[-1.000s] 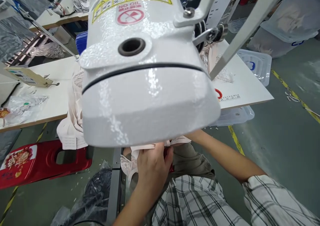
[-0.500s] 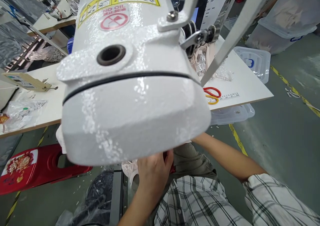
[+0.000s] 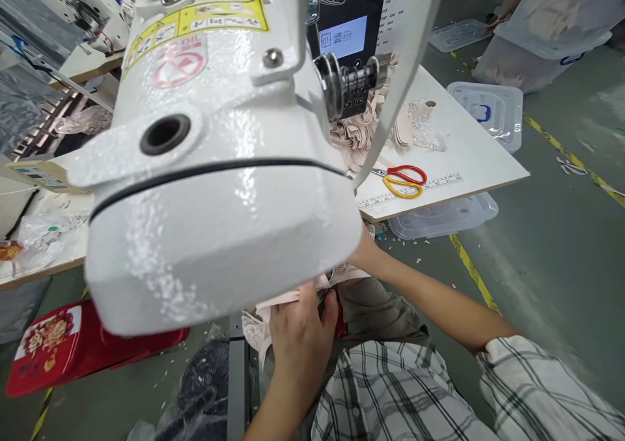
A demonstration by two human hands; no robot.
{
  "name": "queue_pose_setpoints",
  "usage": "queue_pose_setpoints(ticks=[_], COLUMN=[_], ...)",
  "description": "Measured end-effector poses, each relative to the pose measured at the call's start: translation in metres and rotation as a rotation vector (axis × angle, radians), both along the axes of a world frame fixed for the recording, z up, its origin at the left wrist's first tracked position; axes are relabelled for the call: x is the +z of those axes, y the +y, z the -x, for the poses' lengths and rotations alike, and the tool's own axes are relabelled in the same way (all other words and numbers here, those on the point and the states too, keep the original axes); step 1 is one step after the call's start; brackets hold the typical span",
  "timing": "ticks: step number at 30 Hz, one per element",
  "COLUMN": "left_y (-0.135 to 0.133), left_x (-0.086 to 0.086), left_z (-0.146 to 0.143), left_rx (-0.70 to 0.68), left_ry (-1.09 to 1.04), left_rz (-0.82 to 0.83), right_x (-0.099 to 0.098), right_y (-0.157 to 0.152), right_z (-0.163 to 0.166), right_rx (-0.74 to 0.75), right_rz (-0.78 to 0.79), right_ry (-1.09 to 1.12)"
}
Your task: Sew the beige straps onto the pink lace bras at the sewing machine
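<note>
The white head of a sewing machine [image 3: 215, 187] fills the middle of the view, close to my face. Below its front edge my left hand [image 3: 300, 337] is closed, fingers pressed on a pale pink piece of fabric [image 3: 288, 298] with a lace edge [image 3: 254, 330]. My right forearm [image 3: 430, 298] reaches in from the right, and my right hand is hidden behind the machine head. The needle area is out of sight.
Red and yellow scissors [image 3: 403, 180] lie on the white table [image 3: 469, 161] beside pink fabric pieces [image 3: 359, 138] and a control panel [image 3: 344, 37]. Clear plastic bins [image 3: 488, 105] stand to the right. A red stool [image 3: 53, 346] and a black bag [image 3: 200, 382] sit on the floor at left.
My head has shifted, so the machine head slides left and down in view, uncovering the control panel and scissors. My left hand stays on the fabric at the machine's front edge.
</note>
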State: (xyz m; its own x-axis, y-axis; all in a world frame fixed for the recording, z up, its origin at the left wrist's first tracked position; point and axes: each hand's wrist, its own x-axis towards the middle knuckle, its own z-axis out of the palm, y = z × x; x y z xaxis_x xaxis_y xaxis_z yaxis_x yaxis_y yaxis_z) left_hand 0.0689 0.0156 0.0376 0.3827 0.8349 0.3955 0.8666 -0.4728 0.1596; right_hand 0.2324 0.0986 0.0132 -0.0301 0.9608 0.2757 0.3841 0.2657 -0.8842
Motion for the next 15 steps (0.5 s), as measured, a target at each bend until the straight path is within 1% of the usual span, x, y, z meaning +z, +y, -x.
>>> queue_pose_setpoints(ticks=[3, 6, 11, 15], left_y=[-0.001, -0.001, -0.002, -0.005], left_x=[-0.001, -0.001, -0.003, -0.01], left_z=[0.001, -0.003, -0.002, 0.001], left_rx=[-0.001, -0.02, -0.025, 0.004], left_ry=[0.002, 0.002, -0.015, -0.046], left_rz=[-0.021, -0.022, -0.024, -0.087], right_x=[0.003, -0.001, -0.016, -0.02], right_y=[-0.007, -0.015, -0.03, -0.042], right_z=[-0.001, -0.002, -0.005, -0.004], right_rx=[-0.102, -0.135, -0.079, -0.048], right_rz=[0.008, 0.079, 0.198, 0.24], right_ry=[0.176, 0.295, 0.442, 0.467])
